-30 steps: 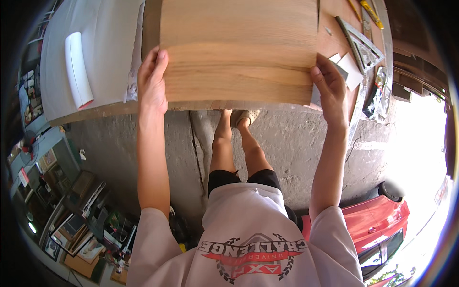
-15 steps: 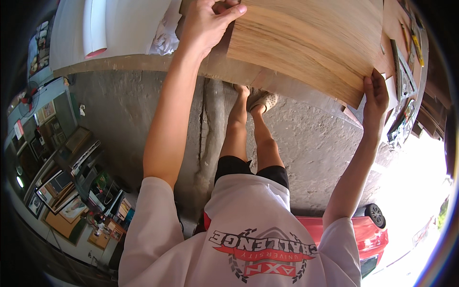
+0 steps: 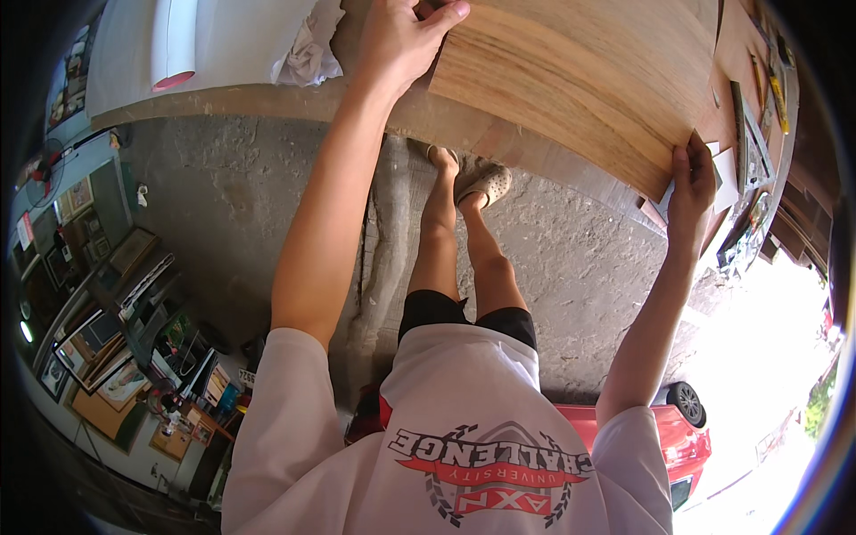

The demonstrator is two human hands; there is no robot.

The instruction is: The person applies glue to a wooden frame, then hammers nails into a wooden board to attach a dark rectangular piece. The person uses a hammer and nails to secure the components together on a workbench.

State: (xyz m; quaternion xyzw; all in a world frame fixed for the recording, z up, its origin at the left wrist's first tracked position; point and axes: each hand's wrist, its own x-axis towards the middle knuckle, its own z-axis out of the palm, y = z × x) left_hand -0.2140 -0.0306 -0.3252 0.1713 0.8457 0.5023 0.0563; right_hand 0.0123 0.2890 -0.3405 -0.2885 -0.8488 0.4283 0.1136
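A thin wood-grain sheet [image 3: 580,80] lies over the front of the worktable, its near edge running from upper middle down to the right. My left hand [image 3: 412,36] is closed on the sheet's left edge, thumb on top; the fingertips are partly cut off by the upper rim. At the near right corner, my right hand [image 3: 694,178] pinches the sheet between thumb and fingers. Crumpled whitish paper [image 3: 308,49] lies just left of my left hand. Beside my right hand are a white piece of card [image 3: 724,178] and a metal square-like tool [image 3: 753,143].
A white roll [image 3: 173,45] rests on the table's left part, near its brown front edge [image 3: 223,102]. A yellow-handled tool [image 3: 778,102] lies far right. Below is rough concrete floor [image 3: 571,259]. Frames and clutter [image 3: 98,348] stand left; a red car [image 3: 687,446] is behind at right.
The sheet's left end has shifted slightly up and right with my left hand, baring more of the crumpled paper. Both hands keep their hold. The feet appear a little further left.
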